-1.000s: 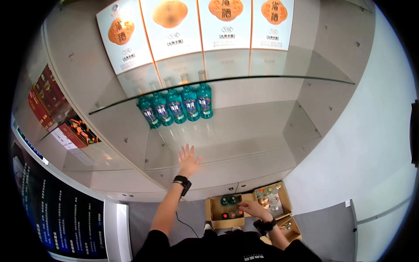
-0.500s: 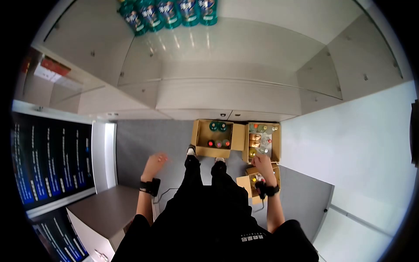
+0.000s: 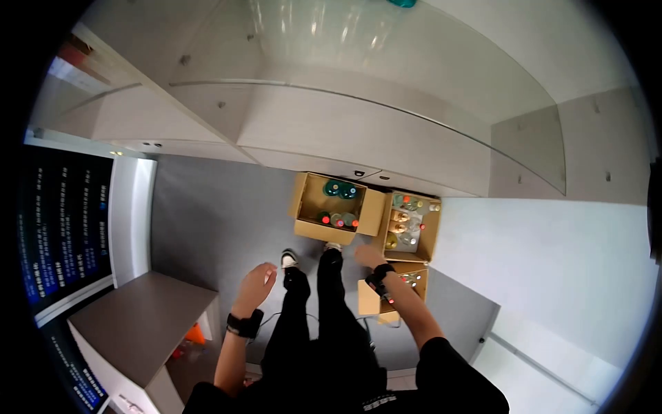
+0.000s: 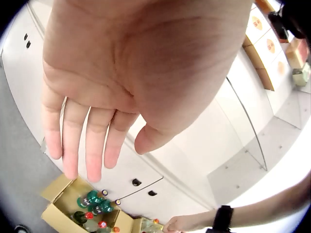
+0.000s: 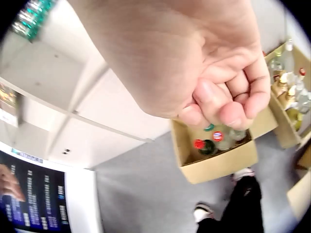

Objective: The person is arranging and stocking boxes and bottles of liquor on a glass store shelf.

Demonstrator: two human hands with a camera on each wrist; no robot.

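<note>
Grip wide at left hand [image 4: 131, 73], fingers straight, but narrow at right hand [image 5: 194, 63], fingers loosely curled

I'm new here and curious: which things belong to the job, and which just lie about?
Probably the job:
- boxed bottles
- cardboard boxes
- glass shelf
- left hand
- right hand

Apparently just about:
- lit screen
- brown-topped cabinet
- orange object
</note>
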